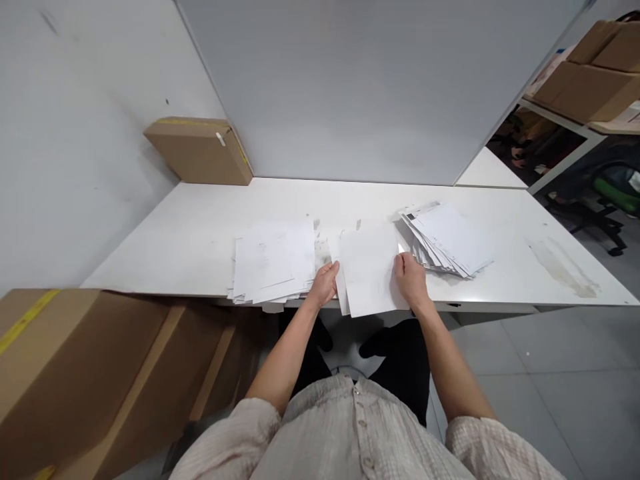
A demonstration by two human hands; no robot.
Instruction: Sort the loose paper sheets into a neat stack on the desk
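A few white sheets (369, 270) lie at the front edge of the white table (190, 233), hanging slightly over it. My left hand (324, 283) grips their left edge with the fingers curled. My right hand (410, 279) holds their right edge, fingers closed on the paper. To the left of the sheets sits a loose stack of white papers (274, 259). A fanned pile of papers (447, 239) lies to the right, just past my right hand.
A brown cardboard box (200, 150) leans in the back left corner against the wall. Large cardboard boxes (85, 373) stand on the floor at my left. A grey partition rises behind the table. Shelving with boxes (595, 73) and a chair stand at the right.
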